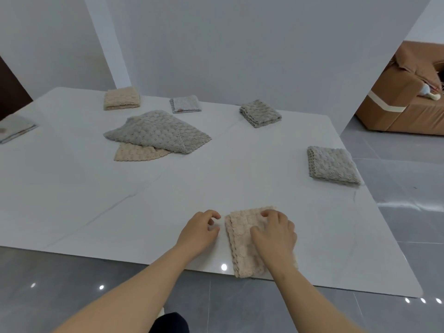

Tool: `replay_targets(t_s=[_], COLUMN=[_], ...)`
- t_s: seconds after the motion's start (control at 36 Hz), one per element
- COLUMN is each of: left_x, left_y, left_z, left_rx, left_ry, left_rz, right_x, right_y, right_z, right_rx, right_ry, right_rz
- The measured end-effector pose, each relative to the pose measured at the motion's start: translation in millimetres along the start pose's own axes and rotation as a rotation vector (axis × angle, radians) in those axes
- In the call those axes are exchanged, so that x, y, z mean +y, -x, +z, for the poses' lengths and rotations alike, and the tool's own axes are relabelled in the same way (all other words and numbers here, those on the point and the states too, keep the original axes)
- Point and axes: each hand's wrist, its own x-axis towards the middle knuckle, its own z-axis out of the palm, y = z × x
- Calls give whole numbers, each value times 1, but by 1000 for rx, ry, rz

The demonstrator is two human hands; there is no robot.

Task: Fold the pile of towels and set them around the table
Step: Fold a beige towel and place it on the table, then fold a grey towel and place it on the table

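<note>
A folded beige towel [240,241] lies at the near edge of the white table [120,200]. My right hand [274,234] rests on top of it, fingers bent over its far part. My left hand [200,230] hovers just left of the towel with loosely curled fingers, holding nothing. In the middle of the table lies the unfolded pile: a grey towel [158,131] over a beige towel [137,153]. Folded towels sit around the table: beige [121,98], small grey-white [185,103], grey [260,113], grey [332,164], and a whitish one [15,128] at the left edge.
White walls stand behind the table. A brown sofa [398,97] is at the far right on the grey tiled floor [408,212]. The table's near edge runs just under my forearms.
</note>
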Motion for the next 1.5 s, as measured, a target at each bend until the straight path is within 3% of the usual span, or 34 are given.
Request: replay_targets(t_s=[0.31, 0.39, 0.5, 0.64, 0.75, 1.0, 1.17, 1.39, 1.5], left_x=[-56, -85, -129, -161, -172, -204, -208, -208, -207], left_y=[-45, -69, -113, -170, -210, -235, -234, -220, -190], left_z=[-92, -124, -169, -215, -235, -222, -221, -222, -214], left_rx=[90, 115, 264, 436, 458, 469, 451, 602, 619], left_ry=[-393, -541, -613, -566, -523, -516, -405, -204, -189], left_rz=[35, 86, 247, 407, 380, 400, 377, 378, 343], right_x=[-87, -123, -170, -221, -246, -254, -249, -244, -242], right_y=[-33, -51, -80, -113, -143, -191, -188, -173, -152], right_z=[62, 93, 136, 177, 202, 227, 229, 239, 247], right_rx=[-208, -215, -194, 16, 189, 264, 376, 562, 675], right_ry=[36, 81, 82, -73, -101, -2, -173, -70, -1], right_rz=[-185, -183, -114, -8, 12, 0, 16, -238, -456])
